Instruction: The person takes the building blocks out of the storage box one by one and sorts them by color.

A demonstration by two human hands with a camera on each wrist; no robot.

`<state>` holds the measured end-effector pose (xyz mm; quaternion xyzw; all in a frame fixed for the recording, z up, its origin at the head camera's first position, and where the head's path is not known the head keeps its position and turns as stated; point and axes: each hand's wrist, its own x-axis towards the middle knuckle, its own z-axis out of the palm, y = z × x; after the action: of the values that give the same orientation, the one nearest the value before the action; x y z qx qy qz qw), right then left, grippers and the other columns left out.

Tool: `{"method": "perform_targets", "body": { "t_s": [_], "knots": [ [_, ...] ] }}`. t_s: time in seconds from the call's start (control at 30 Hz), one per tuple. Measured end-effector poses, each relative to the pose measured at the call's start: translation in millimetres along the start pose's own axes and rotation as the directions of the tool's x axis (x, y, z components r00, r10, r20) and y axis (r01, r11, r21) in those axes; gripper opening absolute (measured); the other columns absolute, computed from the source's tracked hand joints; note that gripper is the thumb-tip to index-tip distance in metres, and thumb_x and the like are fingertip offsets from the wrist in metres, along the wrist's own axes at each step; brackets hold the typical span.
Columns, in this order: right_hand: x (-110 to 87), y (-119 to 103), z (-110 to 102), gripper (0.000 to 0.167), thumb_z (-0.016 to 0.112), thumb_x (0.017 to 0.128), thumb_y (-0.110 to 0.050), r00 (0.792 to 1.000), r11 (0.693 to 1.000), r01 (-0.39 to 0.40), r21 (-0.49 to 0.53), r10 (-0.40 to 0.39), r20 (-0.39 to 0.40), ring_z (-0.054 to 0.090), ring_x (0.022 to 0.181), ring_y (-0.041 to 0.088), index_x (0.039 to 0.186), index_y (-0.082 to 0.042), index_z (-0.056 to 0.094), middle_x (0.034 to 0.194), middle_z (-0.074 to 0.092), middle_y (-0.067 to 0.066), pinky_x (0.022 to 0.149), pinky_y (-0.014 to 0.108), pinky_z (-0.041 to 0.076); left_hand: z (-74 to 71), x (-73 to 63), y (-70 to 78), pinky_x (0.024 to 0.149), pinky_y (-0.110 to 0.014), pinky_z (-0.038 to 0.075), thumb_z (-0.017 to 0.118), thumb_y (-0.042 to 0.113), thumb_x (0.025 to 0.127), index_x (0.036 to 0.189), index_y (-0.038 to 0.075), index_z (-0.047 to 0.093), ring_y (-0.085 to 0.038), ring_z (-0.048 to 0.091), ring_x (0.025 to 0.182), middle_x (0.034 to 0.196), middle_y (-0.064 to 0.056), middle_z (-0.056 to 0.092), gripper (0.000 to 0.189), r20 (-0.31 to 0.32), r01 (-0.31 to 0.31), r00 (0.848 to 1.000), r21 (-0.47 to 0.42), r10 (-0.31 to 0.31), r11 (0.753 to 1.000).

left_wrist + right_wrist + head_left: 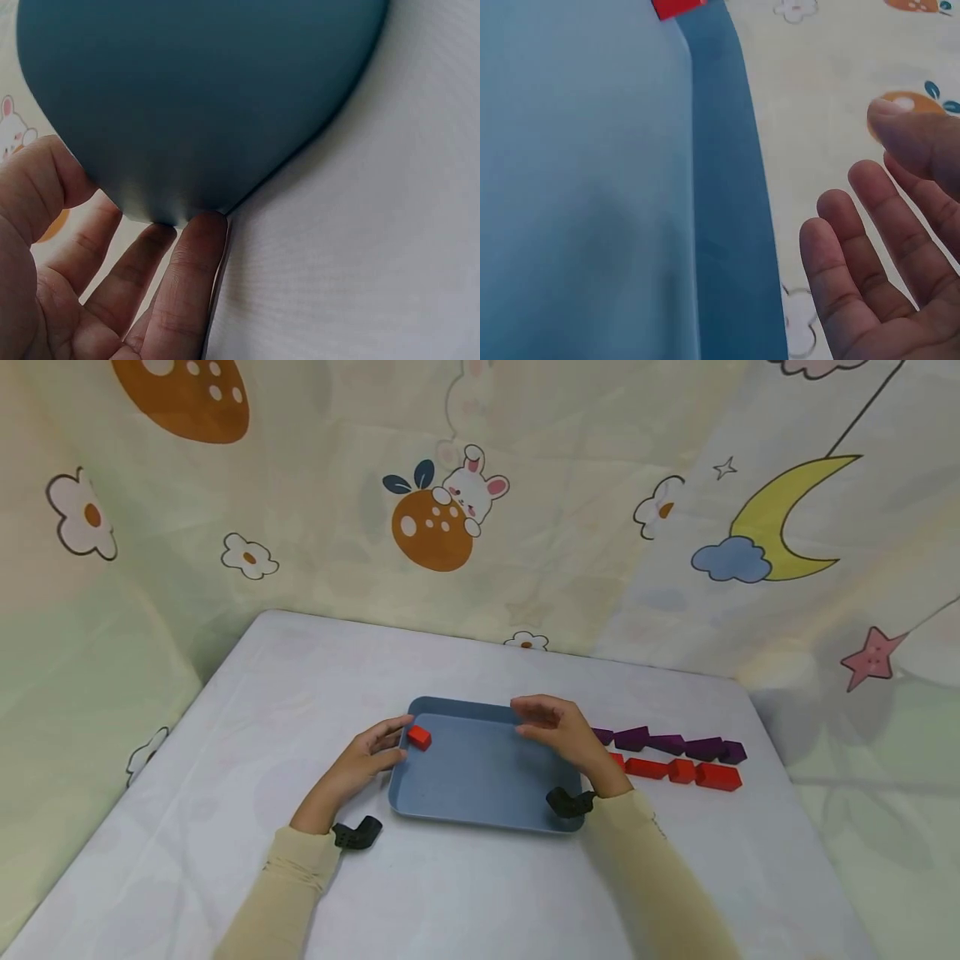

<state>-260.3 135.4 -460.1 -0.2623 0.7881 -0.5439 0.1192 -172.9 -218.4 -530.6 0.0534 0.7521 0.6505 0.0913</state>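
A blue-grey tray lies on the white table, with one small red block in its far left corner. My left hand is at the tray's left end. In the left wrist view its fingertips touch the tray's outer wall, the thumb close to the rim. Over the tray's right part hovers my right hand, fingers loosely spread and nothing between them. The right wrist view shows that hand apart from the tray wall.
Right of the tray, a row of purple blocks lies behind a row of red blocks; my right hand and forearm partly hide their left ends. A patterned cloth hangs behind the table. Black wrist cameras sit at both cuffs.
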Motion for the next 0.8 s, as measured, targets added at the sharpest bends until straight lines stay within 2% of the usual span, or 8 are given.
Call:
{"method": "perform_targets", "body": {
  "t_s": [0.17, 0.4, 0.63, 0.8],
  "knots": [
    [14.0, -1.5, 17.5, 0.043, 0.075, 0.098, 0.004, 0.998, 1.000, 0.010, 0.010, -0.010, 0.060, 0.063, 0.133, 0.043, 0.140, 0.009, 0.066, 0.142, 0.067, 0.026, 0.109, 0.040, 0.054, 0.6, -0.2, 0.5, 0.117, -0.061, 0.044, 0.065, 0.010, 0.108, 0.166, 0.005, 0.042, -0.050, 0.034, 0.156, 0.171, -0.024, 0.037, 0.062, 0.001, -0.008, 1.000, 0.007, 0.008, 1.000],
    [31.0, -2.5, 40.8, 0.044, 0.073, 0.098, 0.007, 0.992, 0.998, 0.021, 0.063, -0.028, 0.127, 0.062, 0.135, 0.044, 0.141, 0.012, 0.064, 0.144, 0.065, 0.028, 0.111, 0.046, 0.053, 1.6, 0.9, 1.1, 0.116, -0.059, 0.045, 0.064, 0.007, 0.108, 0.165, 0.004, 0.042, -0.050, 0.036, 0.156, 0.170, -0.026, 0.038, 0.062, -0.002, -0.011, 1.000, 0.006, 0.011, 1.000],
    [46.8, -2.7, 59.8, 0.047, 0.075, 0.097, 0.007, 0.983, 0.998, 0.009, 0.065, -0.020, 0.182, 0.063, 0.134, 0.043, 0.142, 0.010, 0.063, 0.143, 0.066, 0.027, 0.111, 0.047, 0.054, 2.7, 1.3, 1.8, 0.116, -0.060, 0.045, 0.064, 0.007, 0.107, 0.165, 0.006, 0.044, -0.048, 0.038, 0.155, 0.169, -0.024, 0.040, 0.061, -0.015, 0.011, 1.000, 0.007, -0.011, 1.000],
    [55.9, -3.6, 73.0, 0.047, 0.075, 0.097, 0.007, 0.975, 0.999, -0.005, 0.049, -0.006, 0.224, 0.064, 0.132, 0.041, 0.142, 0.009, 0.063, 0.144, 0.066, 0.026, 0.110, 0.045, 0.054, 2.6, 2.2, 1.8, 0.116, -0.059, 0.045, 0.063, 0.007, 0.107, 0.165, 0.004, 0.043, -0.048, 0.037, 0.156, 0.169, -0.025, 0.040, 0.061, -0.007, -0.004, 1.000, 0.007, 0.004, 1.000]
  ]
}}
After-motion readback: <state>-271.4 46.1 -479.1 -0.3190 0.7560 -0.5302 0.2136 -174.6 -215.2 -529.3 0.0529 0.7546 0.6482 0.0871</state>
